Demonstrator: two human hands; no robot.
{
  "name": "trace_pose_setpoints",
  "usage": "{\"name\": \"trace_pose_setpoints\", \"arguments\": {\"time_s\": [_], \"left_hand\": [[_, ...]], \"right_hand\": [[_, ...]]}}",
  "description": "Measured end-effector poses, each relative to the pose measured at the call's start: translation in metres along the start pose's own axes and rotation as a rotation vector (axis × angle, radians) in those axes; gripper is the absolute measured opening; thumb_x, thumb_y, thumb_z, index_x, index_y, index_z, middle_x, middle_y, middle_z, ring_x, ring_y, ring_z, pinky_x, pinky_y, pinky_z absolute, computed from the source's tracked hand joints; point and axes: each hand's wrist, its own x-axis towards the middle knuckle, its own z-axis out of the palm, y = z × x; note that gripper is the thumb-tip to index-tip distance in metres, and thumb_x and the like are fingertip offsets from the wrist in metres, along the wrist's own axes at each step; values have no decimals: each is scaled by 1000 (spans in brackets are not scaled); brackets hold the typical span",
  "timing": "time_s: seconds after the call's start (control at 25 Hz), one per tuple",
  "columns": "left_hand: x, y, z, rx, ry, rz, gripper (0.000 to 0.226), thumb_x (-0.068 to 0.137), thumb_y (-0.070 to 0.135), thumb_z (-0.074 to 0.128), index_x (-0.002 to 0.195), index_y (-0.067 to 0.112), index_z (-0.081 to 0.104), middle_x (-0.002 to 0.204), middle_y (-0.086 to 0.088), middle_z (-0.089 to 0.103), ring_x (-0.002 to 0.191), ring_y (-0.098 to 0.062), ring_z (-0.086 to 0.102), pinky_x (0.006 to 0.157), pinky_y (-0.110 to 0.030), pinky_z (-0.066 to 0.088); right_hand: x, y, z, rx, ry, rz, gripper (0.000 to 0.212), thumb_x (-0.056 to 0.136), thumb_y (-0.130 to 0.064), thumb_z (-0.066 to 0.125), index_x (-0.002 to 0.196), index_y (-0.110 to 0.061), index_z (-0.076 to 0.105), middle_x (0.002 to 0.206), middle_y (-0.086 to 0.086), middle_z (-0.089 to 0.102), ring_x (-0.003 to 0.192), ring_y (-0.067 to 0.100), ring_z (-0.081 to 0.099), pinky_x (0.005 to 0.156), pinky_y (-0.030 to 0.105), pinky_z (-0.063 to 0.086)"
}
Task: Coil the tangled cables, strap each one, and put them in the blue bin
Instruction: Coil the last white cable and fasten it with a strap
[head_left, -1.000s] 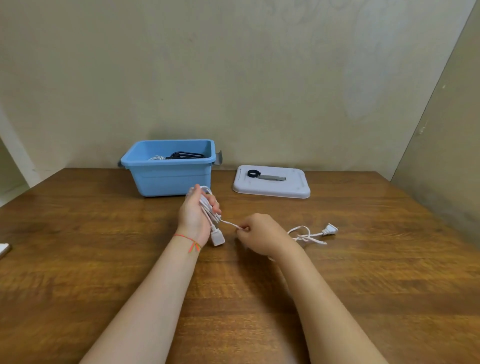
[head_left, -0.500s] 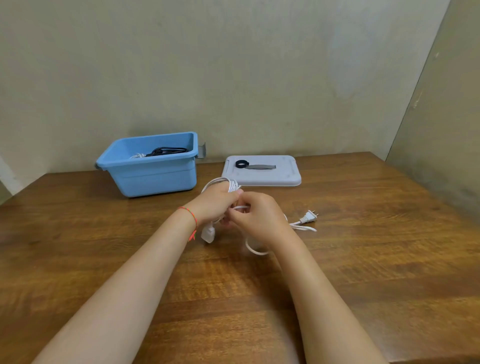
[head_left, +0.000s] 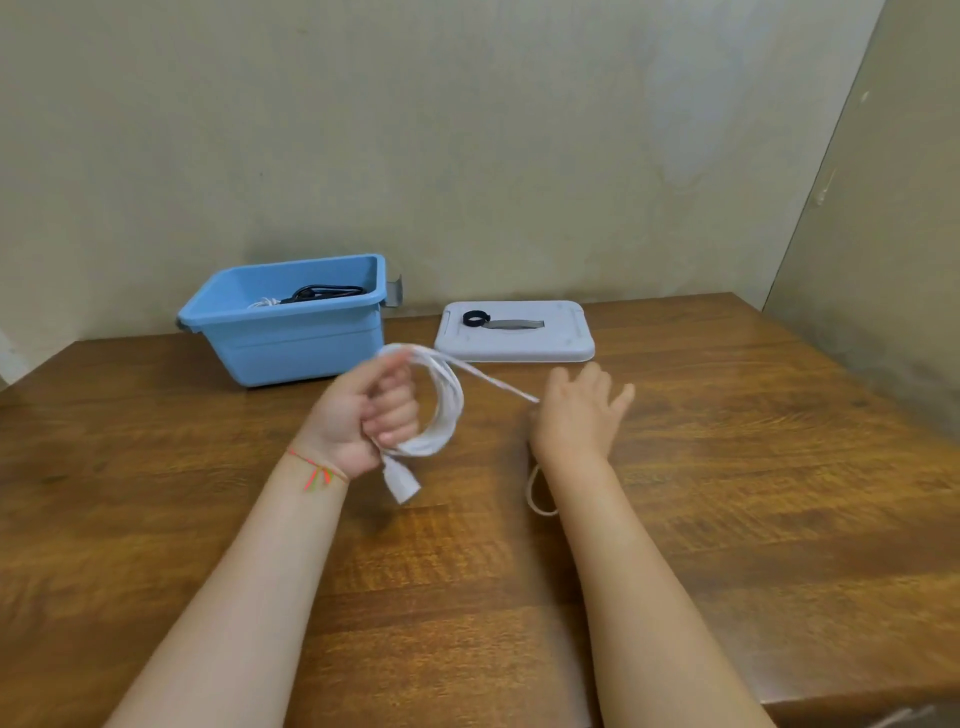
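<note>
- Head view: the left hand (head_left: 366, 415) is clenched around a coil of white cable (head_left: 441, 410), its socket end (head_left: 401, 480) hanging below the fist.
- One strand runs from the coil to the right hand (head_left: 579, 413), whose fingers spread straight; whether the thumb pinches the strand I cannot tell.
- A loop of cable shows under the right wrist.
- The blue bin (head_left: 291, 338) stands at the table's (head_left: 727, 493) far edge, holding a black cable (head_left: 324, 292).
- Beside the bin lies a white lid (head_left: 514, 343) bearing a black strap (head_left: 498, 322).
</note>
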Motion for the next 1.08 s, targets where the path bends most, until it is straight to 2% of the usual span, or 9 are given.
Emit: {"name": "trace_pose_setpoints", "arguments": {"time_s": [0.08, 0.2, 0.28, 0.4, 0.52, 0.68, 0.8, 0.92, 1.08], "left_hand": [[3, -8, -10, -348, 132, 17, 43, 91, 36, 60, 56, 22, 42, 40, 10, 21, 31, -4, 20, 33, -16, 22], [8, -18, -11, -221, 247, -179, 41, 92, 36, 58, 57, 20, 42, 38, 9, 27, 28, -4, 25, 33, -16, 18], [6, -22, -7, -118, 225, -241, 36, 90, 32, 60, 61, 19, 43, 39, 9, 27, 28, -4, 25, 33, -15, 17], [3, -21, -6, -88, 261, -203, 30, 86, 24, 64, 65, 18, 43, 39, 9, 26, 28, -3, 24, 33, -16, 17], [2, -21, -4, -54, 308, -171, 33, 94, 18, 60, 62, 19, 51, 42, 7, 27, 32, -4, 24, 36, -16, 15], [-1, -23, 2, 89, 259, -188, 31, 87, 18, 68, 62, 20, 51, 45, 6, 26, 35, -5, 22, 39, -18, 12], [-5, -23, 4, 64, 48, -213, 41, 80, 28, 73, 55, 18, 42, 41, 6, 26, 31, -5, 24, 40, -21, 13], [-6, -22, 5, -201, -173, -179, 44, 89, 38, 64, 55, 16, 46, 38, 7, 29, 28, -4, 30, 35, -19, 24], [-1, -18, 3, -532, 84, -37, 47, 96, 46, 53, 59, 19, 44, 40, 9, 33, 30, -3, 32, 38, -14, 25]], "right_hand": [[1, 2, 2, 2, 38, 13, 46, 92, -31, 59, 133, -14, 44, 147, 17, 36, 143, 33, 24, 119, 57, 6], [-9, -18, 0, 324, 90, -324, 54, 88, -23, 60, 139, -12, 45, 145, 11, 42, 139, 27, 32, 119, 47, 19], [-21, -34, -9, 704, -86, -389, 40, 91, -17, 57, 131, -17, 56, 125, 0, 60, 116, 14, 53, 100, 28, 41], [-23, -36, -13, 880, -145, -298, 14, 91, -19, 58, 103, -22, 65, 82, -13, 63, 72, -2, 55, 64, 10, 39], [-18, -29, -17, 1047, -153, -276, 4, 88, -18, 68, 85, -21, 67, 66, -10, 58, 58, 1, 48, 58, 16, 38], [-24, -29, -25, 1251, -165, -306, 6, 88, -14, 72, 87, -19, 74, 76, 8, 71, 66, 7, 55, 61, 17, 43], [-23, -28, -28, 1277, -107, -222, 11, 87, -15, 73, 82, -24, 75, 78, 4, 73, 70, 7, 58, 62, 15, 46], [-24, -29, -26, 1247, -181, -200, 14, 91, -19, 69, 81, -25, 77, 77, 2, 74, 71, 6, 61, 64, 20, 49], [-20, -28, -13, 801, -249, -325, 24, 98, -17, 55, 79, -20, 68, 72, -4, 65, 68, 10, 53, 66, 28, 43]]}}
